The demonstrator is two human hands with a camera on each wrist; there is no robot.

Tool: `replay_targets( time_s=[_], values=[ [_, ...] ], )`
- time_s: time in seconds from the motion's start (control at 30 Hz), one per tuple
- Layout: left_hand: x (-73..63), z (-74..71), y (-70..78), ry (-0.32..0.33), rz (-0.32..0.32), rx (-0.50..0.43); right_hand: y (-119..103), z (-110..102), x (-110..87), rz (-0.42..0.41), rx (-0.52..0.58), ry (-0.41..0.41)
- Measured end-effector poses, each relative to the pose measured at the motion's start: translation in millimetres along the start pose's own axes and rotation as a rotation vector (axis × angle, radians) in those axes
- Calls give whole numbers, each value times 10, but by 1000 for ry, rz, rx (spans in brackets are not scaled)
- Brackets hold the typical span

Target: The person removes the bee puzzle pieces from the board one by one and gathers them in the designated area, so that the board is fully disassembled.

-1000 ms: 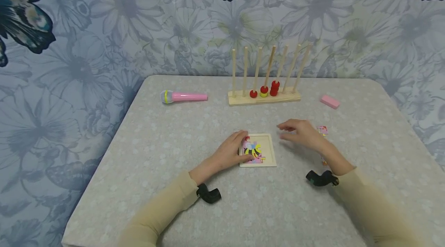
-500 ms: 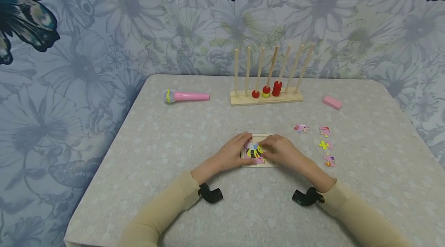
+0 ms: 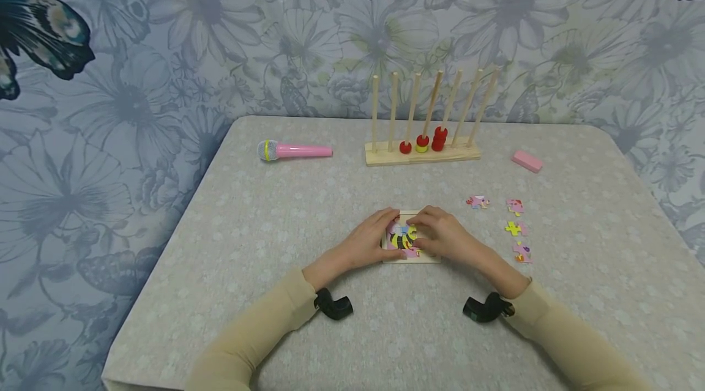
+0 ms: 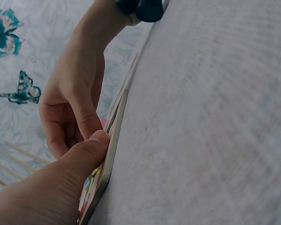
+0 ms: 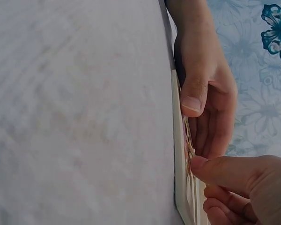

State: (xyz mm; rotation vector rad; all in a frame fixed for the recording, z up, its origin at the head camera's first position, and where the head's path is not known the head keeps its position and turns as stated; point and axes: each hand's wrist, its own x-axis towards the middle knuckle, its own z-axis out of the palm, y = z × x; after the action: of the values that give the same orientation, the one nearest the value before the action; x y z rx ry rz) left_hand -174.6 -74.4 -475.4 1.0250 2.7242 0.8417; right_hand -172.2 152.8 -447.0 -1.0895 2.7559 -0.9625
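Observation:
A square wooden puzzle tray lies on the table, with a partly assembled pink picture of a yellow-and-black bee inside. My left hand holds the tray's left side, thumb low over the picture and fingers at the upper edge. Over the tray's right half is my right hand, its thumb and fingers pinching a thin puzzle piece against the picture; the hand mostly covers the piece in the head view. To the right lie several loose pieces, among them a pink one and a yellow one.
Behind the tray stands a wooden peg rack with red and yellow beads. A pink toy microphone lies at the back left, a pink block at the back right. The wall rises behind the table.
My right hand has moved left from beside the loose pieces onto the tray, uncovering those pieces. Since half a second ago it has barely shifted. My left hand keeps its hold on the tray.

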Motion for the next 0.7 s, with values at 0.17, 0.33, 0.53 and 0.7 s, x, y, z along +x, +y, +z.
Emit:
replay_targets(
  time_s=[0.17,0.33,0.53,0.7],
  values=[
    [8,13,29,-11,-8,-8,96,-216,-154,15,-5,88],
    [6,6,37,-24,-21,-21,367,-516,-515,107,-57,163],
    [-1,-35,27,-13,-17,-23,592,-674,-792,198,-64,153],
    [6,-23,19,-13,0,-16,616,-677,-802,223,-90,125]
  ],
)
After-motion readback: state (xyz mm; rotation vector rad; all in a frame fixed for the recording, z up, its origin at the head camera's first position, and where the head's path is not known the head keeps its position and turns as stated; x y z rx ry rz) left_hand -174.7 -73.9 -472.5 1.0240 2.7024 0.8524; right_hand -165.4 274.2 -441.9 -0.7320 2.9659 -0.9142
